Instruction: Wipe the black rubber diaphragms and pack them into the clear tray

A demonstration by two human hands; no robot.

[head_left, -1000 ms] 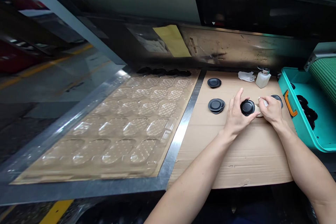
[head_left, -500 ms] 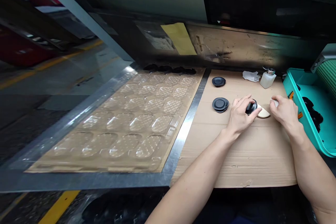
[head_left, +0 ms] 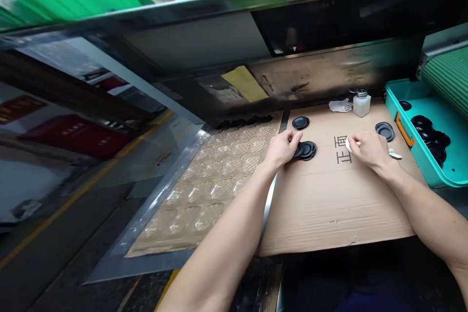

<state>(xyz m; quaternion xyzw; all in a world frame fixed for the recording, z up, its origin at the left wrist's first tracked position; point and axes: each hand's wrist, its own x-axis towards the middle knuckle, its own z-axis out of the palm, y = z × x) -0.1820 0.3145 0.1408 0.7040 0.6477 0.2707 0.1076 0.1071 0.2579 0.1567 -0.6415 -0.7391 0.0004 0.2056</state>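
My left hand [head_left: 282,148] reaches across the cardboard sheet [head_left: 340,204] to a small stack of black round discs [head_left: 307,150], its fingers curled on the stack's left edge. My right hand [head_left: 367,148] rests on the cardboard to the right, fingers closed on a small white pad [head_left: 349,145]. Another white piece [head_left: 395,154] lies just beyond that hand. A single black disc [head_left: 300,123] sits behind the stack, and one more black disc [head_left: 385,130] lies near the teal bin.
A teal bin [head_left: 420,156] holding several black discs stands at the right. A small white bottle [head_left: 361,103] and a crumpled white wipe [head_left: 340,105] sit at the back. A clear moulded tray [head_left: 204,185] with empty pockets lies left, black discs [head_left: 244,121] along its far row.
My left hand has carried a black disc leftwards from the middle of the cardboard to the stack. The right hand stays near the white pad. The view has tilted up and shifted.
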